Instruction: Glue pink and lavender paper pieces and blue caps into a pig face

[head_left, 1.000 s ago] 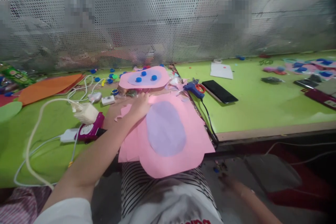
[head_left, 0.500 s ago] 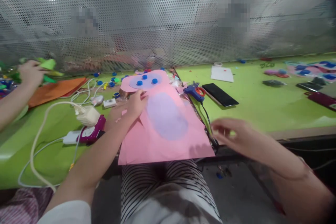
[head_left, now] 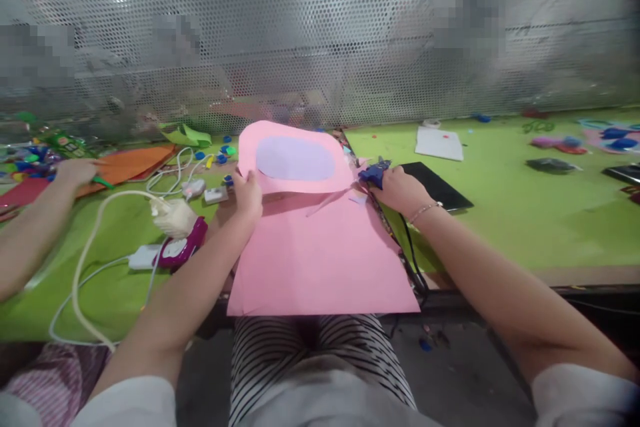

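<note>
A rounded pink card (head_left: 250, 160) with a lilac oval (head_left: 295, 159) on it is raised at its near edge, with my left hand (head_left: 249, 195) closed on its lower left corner. Under it a large pink sheet (head_left: 325, 267) lies at the table's front edge and overhangs it. My right hand (head_left: 400, 190) is closed round the blue glue gun (head_left: 373, 174), right of the card. A black cable runs from beneath that hand to the table edge. The phone (head_left: 435, 185) lies partly behind my right hand.
Left are a purple-and-white power strip (head_left: 180, 247) with a plug (head_left: 175, 217), white cables and orange sheets (head_left: 135, 167). Another person's hand (head_left: 75, 173) is at the far left. A white pad (head_left: 439, 143) lies at the back right. A perforated metal screen (head_left: 320, 33) stands behind.
My right hand has moved up and left onto the glue gun. My left hand has taken hold of the pink card with the oval, now lifted and turned. The blue caps behind are hidden.
</note>
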Demonstrator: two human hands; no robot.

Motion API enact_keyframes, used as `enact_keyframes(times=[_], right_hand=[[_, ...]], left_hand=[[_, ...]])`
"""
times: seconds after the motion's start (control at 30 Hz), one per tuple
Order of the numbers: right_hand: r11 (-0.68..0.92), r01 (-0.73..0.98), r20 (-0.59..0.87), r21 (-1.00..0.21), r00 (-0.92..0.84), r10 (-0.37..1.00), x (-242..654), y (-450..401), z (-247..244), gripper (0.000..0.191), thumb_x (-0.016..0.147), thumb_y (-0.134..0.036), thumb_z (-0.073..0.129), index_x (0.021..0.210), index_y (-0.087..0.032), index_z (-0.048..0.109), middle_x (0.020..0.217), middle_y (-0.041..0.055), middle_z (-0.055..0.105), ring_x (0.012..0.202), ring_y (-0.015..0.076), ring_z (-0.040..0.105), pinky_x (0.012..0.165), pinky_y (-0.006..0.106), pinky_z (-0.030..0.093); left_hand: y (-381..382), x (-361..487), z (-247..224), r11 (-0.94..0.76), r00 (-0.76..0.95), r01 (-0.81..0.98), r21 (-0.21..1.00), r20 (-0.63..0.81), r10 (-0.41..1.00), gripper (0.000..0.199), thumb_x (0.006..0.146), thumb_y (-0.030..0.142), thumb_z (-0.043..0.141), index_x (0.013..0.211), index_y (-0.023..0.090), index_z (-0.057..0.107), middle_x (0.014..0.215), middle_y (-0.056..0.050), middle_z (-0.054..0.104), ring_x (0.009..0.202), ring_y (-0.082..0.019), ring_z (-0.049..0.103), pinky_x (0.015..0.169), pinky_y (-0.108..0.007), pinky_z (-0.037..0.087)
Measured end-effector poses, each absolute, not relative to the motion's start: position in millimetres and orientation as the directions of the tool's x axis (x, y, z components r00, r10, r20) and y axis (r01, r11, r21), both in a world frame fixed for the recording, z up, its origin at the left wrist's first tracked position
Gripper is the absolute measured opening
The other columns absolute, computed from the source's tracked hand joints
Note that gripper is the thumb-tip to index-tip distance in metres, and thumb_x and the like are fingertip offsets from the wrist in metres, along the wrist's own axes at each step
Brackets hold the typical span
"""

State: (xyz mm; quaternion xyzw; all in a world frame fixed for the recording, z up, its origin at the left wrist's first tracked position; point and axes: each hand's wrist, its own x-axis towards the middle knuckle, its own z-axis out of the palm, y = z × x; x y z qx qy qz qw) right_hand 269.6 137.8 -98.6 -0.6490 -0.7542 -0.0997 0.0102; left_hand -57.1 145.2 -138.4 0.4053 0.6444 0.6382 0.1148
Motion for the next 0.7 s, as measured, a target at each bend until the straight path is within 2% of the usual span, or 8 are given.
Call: enact_keyframes(times=[0.17,0.33,0.53,0.7], right_hand=[[0.174,0.979,0.149,0.108,-0.189,0.971,273,141,-103,0.051,0.088,-0.039,0.037,0.108,0.005,0.053,0.101,0.0297,0.055,0.094,0.0341,0.057,0.075,0.039,0.045],[0.108,0.992,0.177,0.062,-0.118,0.977,285,145,-97,0.048,0.088,-0.033,0.037,0.110,0.007,0.051,0.104,0.0300,0.053,0.096,0.0337,0.057,0.076,0.039,0.045],[0.046,0.999,0.172,-0.006,-0.045,0.984,294,144,-89,0.050,0.088,-0.043,0.036,0.109,-0.001,0.054,0.105,0.0245,0.054,0.092,0.0308,0.059,0.076,0.037,0.045],[0.064,0.994,0.242,-0.093,-0.039,0.969,294,145,-84,0.048,0.088,-0.046,0.036,0.107,-0.006,0.053,0.106,0.0219,0.055,0.091,0.0299,0.058,0.075,0.038,0.044]], left_hand=[[139,-54,-132,-0.044,-0.641,0.441,0.896,0.349,0.683,0.038,0.084,0.016,0.035,0.122,0.016,0.030,0.127,-0.015,0.050,0.117,-0.015,0.050,0.098,-0.030,0.041],[137,-55,-129,-0.136,-0.619,0.462,0.876,0.429,0.658,0.049,0.081,0.013,0.036,0.127,0.013,0.018,0.129,-0.019,0.046,0.119,-0.013,0.049,0.099,-0.027,0.039],[128,-49,-123,-0.175,-0.490,0.648,0.741,0.582,0.649,0.048,0.083,0.013,0.033,0.128,0.018,0.015,0.136,-0.017,0.039,0.126,-0.011,0.041,0.105,-0.030,0.034],[119,-46,-119,-0.143,-0.457,0.724,0.675,0.625,0.633,0.053,0.082,0.010,0.036,0.133,0.018,0.022,0.138,-0.015,0.035,0.133,-0.017,0.029,0.111,-0.039,0.024]])
